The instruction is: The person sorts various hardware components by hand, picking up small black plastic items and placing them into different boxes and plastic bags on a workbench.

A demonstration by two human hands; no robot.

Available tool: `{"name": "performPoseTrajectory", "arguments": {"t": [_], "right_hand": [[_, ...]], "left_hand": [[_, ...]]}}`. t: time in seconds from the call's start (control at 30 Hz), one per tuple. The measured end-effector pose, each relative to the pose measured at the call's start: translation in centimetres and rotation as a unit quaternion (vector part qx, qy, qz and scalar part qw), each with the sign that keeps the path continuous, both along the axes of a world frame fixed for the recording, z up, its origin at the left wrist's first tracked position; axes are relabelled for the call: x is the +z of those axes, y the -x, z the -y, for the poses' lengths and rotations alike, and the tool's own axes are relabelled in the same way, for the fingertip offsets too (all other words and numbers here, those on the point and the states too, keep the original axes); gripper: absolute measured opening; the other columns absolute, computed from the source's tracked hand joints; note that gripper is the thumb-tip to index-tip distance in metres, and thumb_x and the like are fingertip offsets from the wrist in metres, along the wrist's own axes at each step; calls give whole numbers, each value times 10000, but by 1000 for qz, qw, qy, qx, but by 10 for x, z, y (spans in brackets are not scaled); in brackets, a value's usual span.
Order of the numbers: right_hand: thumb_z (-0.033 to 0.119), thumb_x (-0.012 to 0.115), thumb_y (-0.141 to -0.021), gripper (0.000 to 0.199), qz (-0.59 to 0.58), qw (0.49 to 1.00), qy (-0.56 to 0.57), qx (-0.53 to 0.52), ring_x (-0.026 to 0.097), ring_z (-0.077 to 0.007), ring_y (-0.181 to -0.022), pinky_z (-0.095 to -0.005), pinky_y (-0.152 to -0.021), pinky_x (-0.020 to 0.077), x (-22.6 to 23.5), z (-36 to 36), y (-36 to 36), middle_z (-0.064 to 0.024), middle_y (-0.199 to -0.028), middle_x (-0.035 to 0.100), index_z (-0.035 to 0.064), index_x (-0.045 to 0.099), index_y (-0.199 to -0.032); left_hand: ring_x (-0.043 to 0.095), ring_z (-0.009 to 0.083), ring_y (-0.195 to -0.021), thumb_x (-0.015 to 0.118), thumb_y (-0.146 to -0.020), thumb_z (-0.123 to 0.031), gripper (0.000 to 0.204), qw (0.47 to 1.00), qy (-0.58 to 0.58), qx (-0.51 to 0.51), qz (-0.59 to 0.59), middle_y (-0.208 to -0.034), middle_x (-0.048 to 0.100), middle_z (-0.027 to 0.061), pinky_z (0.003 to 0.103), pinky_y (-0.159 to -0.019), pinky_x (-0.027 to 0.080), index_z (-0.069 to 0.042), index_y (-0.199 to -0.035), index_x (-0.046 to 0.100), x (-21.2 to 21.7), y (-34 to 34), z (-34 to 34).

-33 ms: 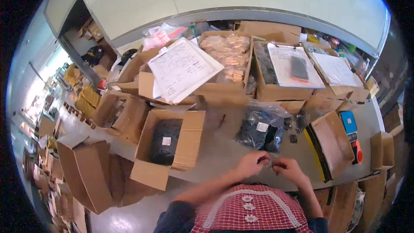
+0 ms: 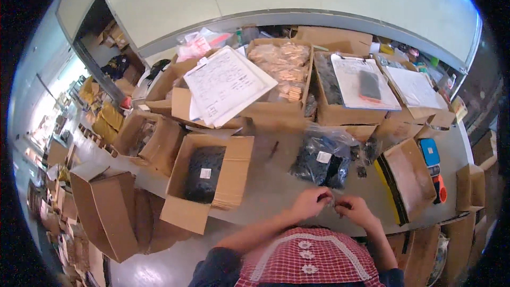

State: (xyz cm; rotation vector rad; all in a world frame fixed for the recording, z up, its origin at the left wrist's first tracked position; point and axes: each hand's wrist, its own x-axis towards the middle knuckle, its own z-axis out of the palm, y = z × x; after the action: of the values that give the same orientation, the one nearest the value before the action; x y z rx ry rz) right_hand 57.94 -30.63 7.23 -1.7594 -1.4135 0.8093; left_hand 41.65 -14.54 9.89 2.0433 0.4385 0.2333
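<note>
Head view shows a tiny dark part (image 2: 333,200) pinched between your two hands at the near desk (image 2: 265,186) edge; its long axis and pointing are too small to tell. Your left hand (image 2: 311,203) and right hand (image 2: 355,210) both have fingers closed on it. Just beyond lies the clear plastic bag of black parts (image 2: 321,162), still full, so much seems left. An open brown cardboard box (image 2: 210,180) sits left.

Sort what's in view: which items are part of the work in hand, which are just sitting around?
In hand:
left hand and right hand, fingertips together on something too small to tell
clear bag of black parts just beyond

Lying about:
open box with black bag
paper sheets
blue device
</note>
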Motion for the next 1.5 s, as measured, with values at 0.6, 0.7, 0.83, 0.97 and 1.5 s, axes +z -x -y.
{"name": "performPoseTrajectory", "arguments": {"t": [0.6, 0.7, 0.83, 0.97, 1.5], "right_hand": [[117, 657, -805, 84, -168, 985, -5, -27, 466, -70, -517, -217, -454, 338, 43, -38, 57, -1, -640, 576, 34, 653, -815], [123, 646, -801, 87, -258, 964, 38, -48, 465, -80, -522, -218, -462, 339, 47, -43, 63, -7, -656, 585, 37, 645, -784], [130, 639, -802, 96, -327, 941, 55, -68, 509, -91, -548, -220, -464, 364, 45, -54, 75, -19, -672, 597, 37, 641, -778], [134, 654, -807, 98, -249, 964, 77, -49, 536, -75, -580, -217, -457, 374, 54, -71, 94, -10, -664, 603, 38, 651, -787], [155, 613, -824, 150, -191, 980, -27, -43, 530, -86, -551, -254, -471, 400, -2, -115, 113, -19, -644, 627, 42, 650, -733]], "left_hand": [[636, 338, -855, 500, -926, -382, 391, 991, 97, -22, -86, -944, 653, 199, 415, -766, 494, -29, -1024, 638, 29, 38, -6], [637, 300, -870, 493, -938, -371, 392, 985, 165, -13, -51, -968, 660, 178, 396, -776, 489, -24, -1056, 632, 16, 49, -11], [613, 164, -723, 467, -966, -363, 365, 983, 182, 37, 11, -803, 644, 73, 307, -635, 473, -35, -972, 625, -6, 62, -12], [590, 94, -641, 465, -967, -394, 379, 964, 255, 72, 13, -722, 639, 25, 255, -554, 458, -55, -924, 629, -26, 78, -23], [640, 311, -945, 499, -938, -367, 358, 994, 67, 60, -64, -1055, 656, 160, 411, -810, 496, -88, -1112, 641, -38, 103, -71]]}}
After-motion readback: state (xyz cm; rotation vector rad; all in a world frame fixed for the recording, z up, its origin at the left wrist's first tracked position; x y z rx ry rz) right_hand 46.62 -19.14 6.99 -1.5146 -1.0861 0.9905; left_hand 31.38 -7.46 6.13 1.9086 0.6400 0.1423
